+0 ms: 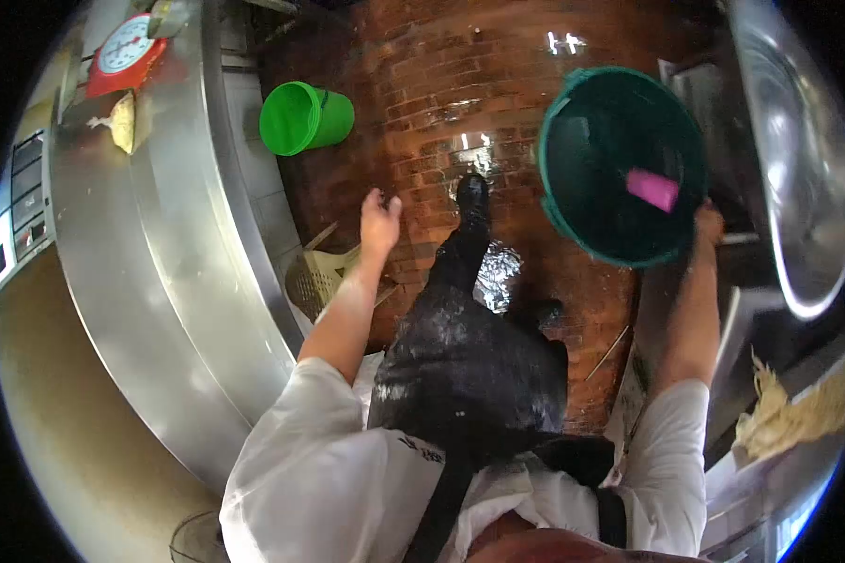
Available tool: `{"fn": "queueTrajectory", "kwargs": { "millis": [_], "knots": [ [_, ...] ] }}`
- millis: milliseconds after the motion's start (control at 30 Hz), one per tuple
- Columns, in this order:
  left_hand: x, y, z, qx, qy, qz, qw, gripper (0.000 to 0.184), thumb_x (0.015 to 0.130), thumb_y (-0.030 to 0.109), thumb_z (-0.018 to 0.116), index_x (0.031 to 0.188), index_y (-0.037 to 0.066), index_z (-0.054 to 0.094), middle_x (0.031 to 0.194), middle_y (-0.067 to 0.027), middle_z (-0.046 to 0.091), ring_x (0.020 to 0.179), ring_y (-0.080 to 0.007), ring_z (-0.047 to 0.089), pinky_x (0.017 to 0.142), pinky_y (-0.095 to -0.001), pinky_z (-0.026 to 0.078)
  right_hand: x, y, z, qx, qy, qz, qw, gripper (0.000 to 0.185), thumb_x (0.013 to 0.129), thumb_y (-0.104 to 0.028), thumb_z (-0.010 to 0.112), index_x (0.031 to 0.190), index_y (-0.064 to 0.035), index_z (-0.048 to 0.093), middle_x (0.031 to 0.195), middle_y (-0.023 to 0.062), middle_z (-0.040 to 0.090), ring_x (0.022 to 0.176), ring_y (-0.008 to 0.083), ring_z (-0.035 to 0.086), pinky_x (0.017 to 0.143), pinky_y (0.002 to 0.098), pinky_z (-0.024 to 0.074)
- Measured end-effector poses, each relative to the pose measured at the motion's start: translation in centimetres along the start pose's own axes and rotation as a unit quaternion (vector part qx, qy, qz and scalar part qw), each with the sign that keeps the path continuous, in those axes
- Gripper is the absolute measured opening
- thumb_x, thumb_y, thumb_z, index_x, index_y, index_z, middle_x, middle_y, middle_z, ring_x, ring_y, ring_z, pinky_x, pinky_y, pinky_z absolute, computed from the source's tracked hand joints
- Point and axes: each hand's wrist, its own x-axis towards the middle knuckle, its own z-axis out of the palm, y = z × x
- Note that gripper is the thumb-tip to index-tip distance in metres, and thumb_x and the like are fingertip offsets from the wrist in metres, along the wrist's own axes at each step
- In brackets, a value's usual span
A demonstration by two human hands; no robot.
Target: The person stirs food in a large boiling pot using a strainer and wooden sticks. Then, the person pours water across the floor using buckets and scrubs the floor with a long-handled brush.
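1. Watching over the head camera from my remote post, I find the dark green tub [587,155] on the right side of the view, above the brick floor, its mouth turned up toward me. I can't tell whether its base touches the bricks.
2. Inside it I see a pink object [652,190], lying toward the side nearest the right hand [709,223].
3. I have that right hand closed on the tub's edge, arm stretched forward; the exact finger placement is too small to make out.
4. I read the left hand [380,225] as free, fingers parted and holding nothing, raised over the floor well apart from the tub.
5. Between the arms I see a dark apron [469,375] and one black boot [474,202] on the wet brick floor [413,122].
6. Left of the boot I pick out a bright green bucket [289,119], near the foot of a steel surface [183,235].
7. On that surface I see a red scale [127,47] and, just beside it, a small bag [122,122] with yellowish contents.
8. At far right I have a shiny metal basin [807,141], with a tan cloth [807,403] below it in view.
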Motion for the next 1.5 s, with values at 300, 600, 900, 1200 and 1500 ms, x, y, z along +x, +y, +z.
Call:
{"fn": "queueTrajectory", "kwargs": {
  "millis": [300,600,900,1200,1500],
  "knots": [
    [33.4,-15.5,1.6,0.200,0.054,0.109,0.972,0.052,0.089,0.038,0.067,0.119,-0.004,0.059,0.120,-0.0252,0.061,0.108,-0.0416,0.058,0.092,-0.0484,0.046,0.3,5.6,-4.2,0.074,-0.030,-0.164,0.983,0.030,0.087,-0.007,0.061,0.117,-0.0050,0.068,0.118,0.0178,0.064,0.110,0.0287,0.061,0.097,0.0394,0.0469],
    [52.4,-35.3,6.0,0.537,-0.142,0.197,0.808,0.034,0.084,0.023,0.065,0.108,-0.001,0.064,0.102,-0.0223,0.068,0.092,-0.0421,0.063,0.078,-0.0482,0.050,-2.5,-1.8,-9.5,0.098,-0.149,0.116,0.977,0.045,0.092,-0.026,0.062,0.131,-0.0053,0.055,0.101,0.0054,0.061,0.084,0.0156,0.060,0.067,0.0308,0.0488],
    [30.8,-22.8,14.4,0.374,-0.297,0.082,0.874,0.061,0.076,0.025,0.074,0.128,-0.003,0.055,0.117,-0.0195,0.065,0.106,-0.0356,0.061,0.095,-0.0442,0.045,-2.6,2.3,-8.6,0.186,-0.024,0.015,0.982,0.043,0.089,-0.007,0.061,0.128,-0.0024,0.045,0.095,0.0061,0.059,0.083,0.0142,0.057,0.071,0.0288,0.0463],
    [29.4,-8.7,31.6,0.078,-0.087,0.003,0.993,0.058,0.075,0.032,0.079,0.113,-0.007,0.061,0.107,-0.0262,0.067,0.097,-0.0383,0.066,0.088,-0.0414,0.051,-1.3,-1.3,-10.6,0.201,-0.096,0.037,0.974,0.025,0.079,-0.001,0.056,0.103,-0.0044,0.060,0.105,0.0081,0.062,0.089,0.0187,0.059,0.078,0.0336,0.0482],
    [20.6,-4.2,15.5,0.082,0.048,0.078,0.992,0.056,0.078,0.030,0.077,0.107,-0.015,0.061,0.095,-0.0253,0.069,0.086,-0.0401,0.066,0.082,-0.0422,0.052,-9.5,-11.5,-6.0,-0.063,0.024,-0.304,0.950,0.067,0.074,-0.009,0.069,0.137,-0.0148,0.049,0.138,0.0228,0.045,0.119,0.0439,0.048,0.100,0.0536,0.0394]
  ]
}}
